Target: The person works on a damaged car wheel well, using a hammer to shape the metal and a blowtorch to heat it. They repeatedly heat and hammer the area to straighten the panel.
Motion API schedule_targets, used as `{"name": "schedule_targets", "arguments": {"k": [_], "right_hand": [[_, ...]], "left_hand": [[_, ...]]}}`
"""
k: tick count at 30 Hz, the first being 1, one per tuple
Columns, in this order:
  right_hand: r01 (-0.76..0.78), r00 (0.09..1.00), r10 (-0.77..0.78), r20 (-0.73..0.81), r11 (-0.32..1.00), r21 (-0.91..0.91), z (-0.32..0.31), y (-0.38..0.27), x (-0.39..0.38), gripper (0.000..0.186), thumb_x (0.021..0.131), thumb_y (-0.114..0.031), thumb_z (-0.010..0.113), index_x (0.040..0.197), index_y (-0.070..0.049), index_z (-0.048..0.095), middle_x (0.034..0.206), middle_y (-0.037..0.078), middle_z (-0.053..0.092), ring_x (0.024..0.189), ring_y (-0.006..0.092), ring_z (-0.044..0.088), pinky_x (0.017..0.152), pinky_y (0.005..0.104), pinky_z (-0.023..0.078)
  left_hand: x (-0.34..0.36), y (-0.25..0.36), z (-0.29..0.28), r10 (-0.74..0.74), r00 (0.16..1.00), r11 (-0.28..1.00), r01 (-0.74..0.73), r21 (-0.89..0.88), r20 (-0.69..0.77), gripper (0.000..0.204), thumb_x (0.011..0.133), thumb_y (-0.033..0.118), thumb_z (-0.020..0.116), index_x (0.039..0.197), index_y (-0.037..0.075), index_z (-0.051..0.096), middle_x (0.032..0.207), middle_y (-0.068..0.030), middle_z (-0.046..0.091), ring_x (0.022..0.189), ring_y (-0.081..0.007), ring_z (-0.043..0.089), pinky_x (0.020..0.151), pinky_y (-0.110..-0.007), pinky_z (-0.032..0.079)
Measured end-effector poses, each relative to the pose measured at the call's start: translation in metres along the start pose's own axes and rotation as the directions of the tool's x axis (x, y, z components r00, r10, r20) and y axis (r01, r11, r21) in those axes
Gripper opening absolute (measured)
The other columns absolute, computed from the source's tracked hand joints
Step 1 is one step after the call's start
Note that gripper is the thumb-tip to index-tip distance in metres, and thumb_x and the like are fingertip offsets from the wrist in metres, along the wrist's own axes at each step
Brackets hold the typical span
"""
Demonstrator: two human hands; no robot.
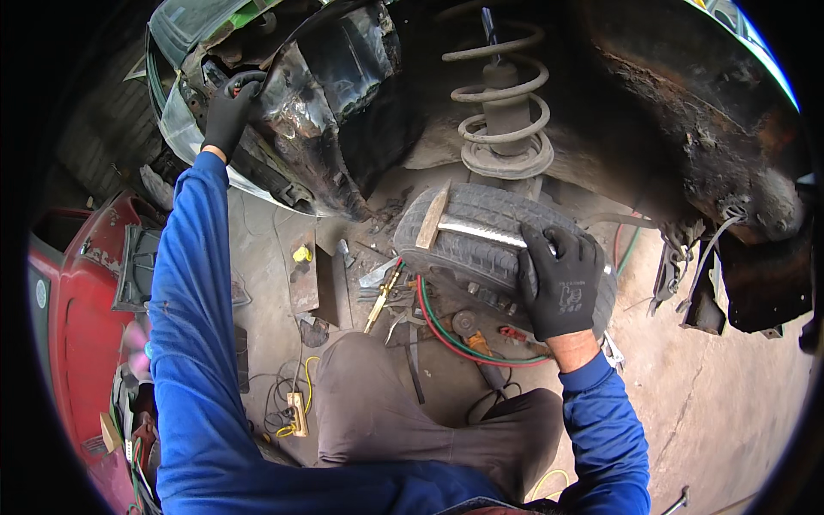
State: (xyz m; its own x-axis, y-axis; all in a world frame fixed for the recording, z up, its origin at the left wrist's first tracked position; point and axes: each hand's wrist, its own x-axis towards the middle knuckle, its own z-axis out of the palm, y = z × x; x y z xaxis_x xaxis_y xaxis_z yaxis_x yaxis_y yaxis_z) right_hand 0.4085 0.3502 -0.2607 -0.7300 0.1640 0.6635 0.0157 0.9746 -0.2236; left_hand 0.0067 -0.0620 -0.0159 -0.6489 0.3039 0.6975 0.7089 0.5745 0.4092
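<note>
My left hand (227,116), gloved in black, is closed at the edge of the cut, rusty body panel (300,120) at upper left; a small red item shows between its fingers, too hidden to name. My right hand (558,283), also gloved, is closed on the pale handle of a hammer (481,228), whose tan head rests across the tyre (463,279). Behind the tyre stands a coil spring round a strut (506,116).
A rusty wheel arch (704,129) fills the upper right. On the floor lie a torch (378,305) with red and green hoses, an orange grinder (476,343), metal scraps and a power strip (298,412). A red car body (77,318) stands at far left.
</note>
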Motion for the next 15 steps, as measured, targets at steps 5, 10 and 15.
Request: {"name": "schedule_targets", "arguments": {"k": [5,10,15], "right_hand": [[-0.015,1.000,0.016,-0.017,0.998,0.067,0.006,0.006,-0.004,0.043,0.100,-0.031,0.070,0.141,-0.022,0.072,0.128,0.015,0.065,0.122,0.0394,0.058,0.119,0.0602,0.038],[-0.041,0.999,0.041,-0.003,0.997,0.068,0.005,0.005,-0.003,0.043,0.099,-0.031,0.071,0.141,-0.022,0.073,0.130,0.014,0.065,0.124,0.0399,0.058,0.118,0.0604,0.038],[-0.053,0.999,0.053,0.002,0.998,0.023,0.003,0.001,0.000,0.046,0.096,-0.028,0.074,0.141,-0.020,0.074,0.130,0.014,0.065,0.125,0.0399,0.057,0.118,0.0599,0.039]], "left_hand": [[-0.004,-0.006,0.006,-0.011,0.997,0.998,0.007,-0.063,-0.073,0.029,0.103,0.016,0.070,0.127,0.005,0.081,0.117,-0.0022,0.081,0.105,-0.0111,0.071,0.098,-0.028,0.054],[-0.012,-0.005,0.012,-0.025,0.985,1.000,0.023,-0.012,-0.173,0.029,0.104,0.018,0.070,0.127,0.003,0.081,0.121,-0.0046,0.081,0.109,-0.0133,0.073,0.100,-0.029,0.054],[-0.018,-0.006,0.027,0.095,0.954,0.965,-0.158,-0.208,-0.284,0.027,0.107,0.015,0.069,0.128,0.002,0.080,0.125,-0.0063,0.080,0.111,-0.0133,0.072,0.101,-0.030,0.054]]}}
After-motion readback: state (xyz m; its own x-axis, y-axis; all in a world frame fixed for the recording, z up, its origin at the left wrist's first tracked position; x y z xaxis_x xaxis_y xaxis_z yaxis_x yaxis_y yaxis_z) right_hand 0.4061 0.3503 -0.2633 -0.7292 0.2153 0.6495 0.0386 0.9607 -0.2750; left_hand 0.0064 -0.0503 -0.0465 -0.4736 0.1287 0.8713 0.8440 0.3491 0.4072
